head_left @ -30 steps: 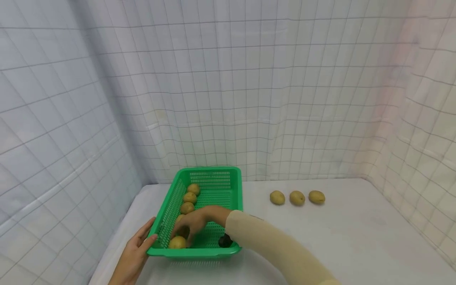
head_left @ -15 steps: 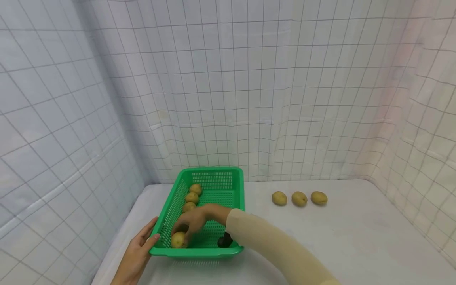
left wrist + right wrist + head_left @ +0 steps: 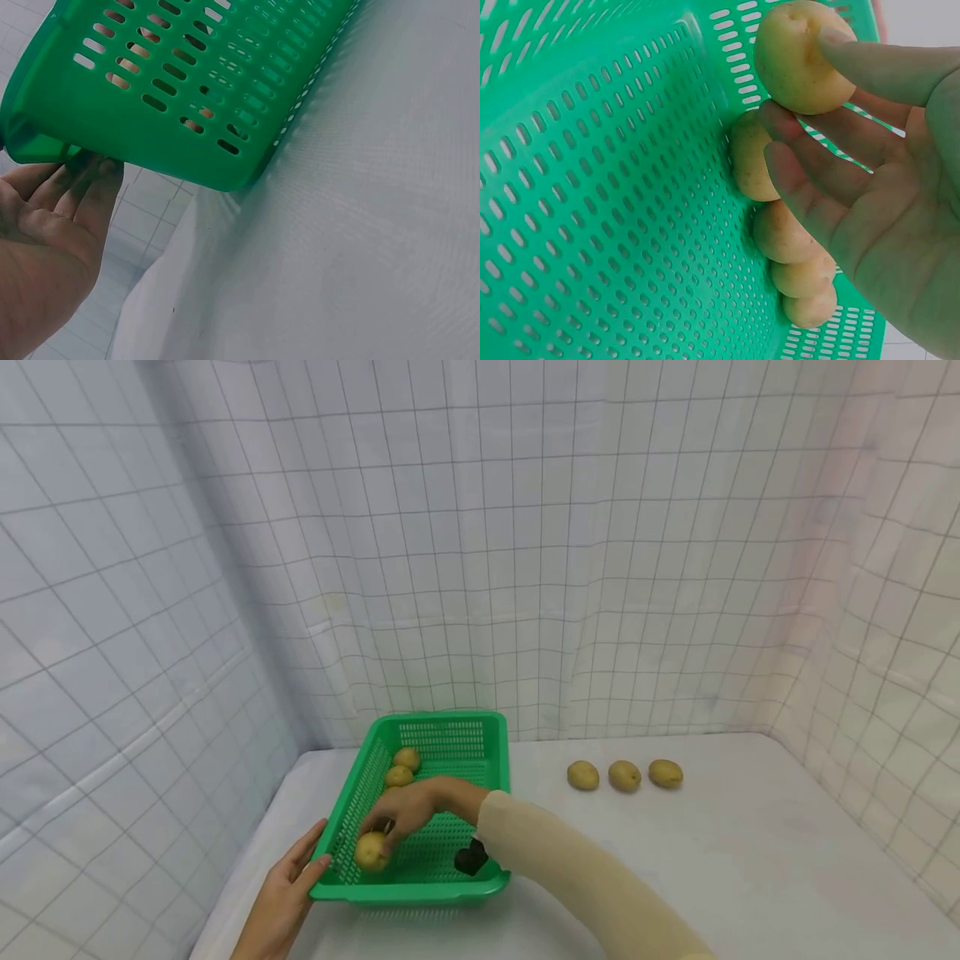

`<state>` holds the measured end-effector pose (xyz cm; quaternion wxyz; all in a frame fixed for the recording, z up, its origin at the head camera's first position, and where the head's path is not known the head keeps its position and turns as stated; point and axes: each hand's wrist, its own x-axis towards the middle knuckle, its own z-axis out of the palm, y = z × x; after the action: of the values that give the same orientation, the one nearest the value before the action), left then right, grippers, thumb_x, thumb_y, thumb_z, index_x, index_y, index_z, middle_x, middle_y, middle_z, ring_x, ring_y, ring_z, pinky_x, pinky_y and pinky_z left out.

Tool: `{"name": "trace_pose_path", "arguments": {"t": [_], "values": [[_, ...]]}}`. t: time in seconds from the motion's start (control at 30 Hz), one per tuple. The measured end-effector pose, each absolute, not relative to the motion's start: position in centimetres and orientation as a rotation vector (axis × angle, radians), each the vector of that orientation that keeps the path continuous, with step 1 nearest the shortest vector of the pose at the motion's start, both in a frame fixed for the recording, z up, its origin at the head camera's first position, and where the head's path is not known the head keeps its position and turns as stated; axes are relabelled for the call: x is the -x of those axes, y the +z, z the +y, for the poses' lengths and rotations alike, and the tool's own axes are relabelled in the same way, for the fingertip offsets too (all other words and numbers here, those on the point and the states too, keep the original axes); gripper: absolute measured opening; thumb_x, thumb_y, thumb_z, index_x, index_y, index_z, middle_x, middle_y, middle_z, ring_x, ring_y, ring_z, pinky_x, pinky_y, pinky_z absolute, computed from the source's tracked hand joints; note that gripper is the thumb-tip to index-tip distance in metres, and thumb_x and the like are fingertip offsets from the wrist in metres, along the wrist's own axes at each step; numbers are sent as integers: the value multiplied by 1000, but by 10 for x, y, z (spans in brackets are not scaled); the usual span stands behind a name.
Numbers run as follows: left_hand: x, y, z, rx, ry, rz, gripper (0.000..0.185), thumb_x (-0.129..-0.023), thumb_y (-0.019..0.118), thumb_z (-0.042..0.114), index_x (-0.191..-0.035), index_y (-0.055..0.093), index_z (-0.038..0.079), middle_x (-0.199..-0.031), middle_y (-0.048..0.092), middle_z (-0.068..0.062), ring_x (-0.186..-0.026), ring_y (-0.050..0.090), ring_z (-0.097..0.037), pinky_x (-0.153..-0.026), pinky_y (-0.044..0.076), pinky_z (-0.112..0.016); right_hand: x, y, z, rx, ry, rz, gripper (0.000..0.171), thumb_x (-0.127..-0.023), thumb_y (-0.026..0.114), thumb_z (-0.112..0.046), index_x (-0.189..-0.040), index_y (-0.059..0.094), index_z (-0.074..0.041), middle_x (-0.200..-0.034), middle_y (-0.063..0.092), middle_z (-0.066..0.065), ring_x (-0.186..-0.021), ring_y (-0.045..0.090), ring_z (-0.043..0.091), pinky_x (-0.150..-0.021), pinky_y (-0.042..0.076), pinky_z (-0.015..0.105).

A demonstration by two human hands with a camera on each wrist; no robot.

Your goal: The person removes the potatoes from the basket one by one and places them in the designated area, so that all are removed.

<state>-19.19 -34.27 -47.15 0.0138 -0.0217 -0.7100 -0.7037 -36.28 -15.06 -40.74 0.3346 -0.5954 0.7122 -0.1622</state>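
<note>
Potato point(image 3: 791, 71): pale yellow, rounded, smooth, small dimple, brownish patch.

The basket point(image 3: 411, 892) is green, potatoes point(image 3: 583, 775) yellow-brown, the sleeve point(image 3: 585, 870) cream, the white walls point(image 3: 480, 543) grey-gridded.

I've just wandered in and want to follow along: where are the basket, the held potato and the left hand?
Basket point(image 3: 408, 892): head view, on the near rim.
Held potato point(image 3: 791, 69): right wrist view, on its bare side.
Left hand point(image 3: 287, 878): head view, on its middle.
</note>
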Motion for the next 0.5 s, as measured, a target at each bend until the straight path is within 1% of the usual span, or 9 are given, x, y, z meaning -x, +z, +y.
{"name": "trace_pose_path", "arguments": {"t": [0.1, 0.2, 0.33, 0.5], "values": [[191, -472, -344, 87, -2188, -2203, 74, -111, 53, 21, -164, 6, -2, -168, 3, -24, -130, 41, 8, -102, 44, -17, 364, -405, -147, 1559, -484, 1825, 42, -103, 67, -11, -144, 59, -5, -127, 65, -6, -115, 57, 1, -97, 45, 14], [192, -472, -344, 89, -2188, -2191, 74, -111, 53, 20, -164, 6, -3, -168, 3, -25, -124, 44, 14, -100, 46, -17, 365, -402, -141, 1553, -531, 1834, 44, -104, 66, -12, -146, 57, -5, -130, 64, -6, -118, 56, 1, -99, 44, 16], [193, -473, -344, 93, -2194, -2188, 74, -111, 53, 19, -164, 6, -2, -168, 3, -25, -123, 44, 14, -101, 46, -18, 367, -399, -131, 1514, -585, 1885, 48, -104, 65, -12, -150, 54, -5, -138, 60, -6, -125, 52, 1, -102, 42, 16], [195, -473, -344, 98, -2199, -2187, 74, -111, 53, 19, -164, 6, -3, -168, 2, -24, -123, 43, 15, -101, 46, -18, 369, -395, -120, 1473, -653, 1904, 49, -104, 65, -11, -151, 52, -5, -140, 58, -5, -127, 50, 2, -104, 42, 16]]}}
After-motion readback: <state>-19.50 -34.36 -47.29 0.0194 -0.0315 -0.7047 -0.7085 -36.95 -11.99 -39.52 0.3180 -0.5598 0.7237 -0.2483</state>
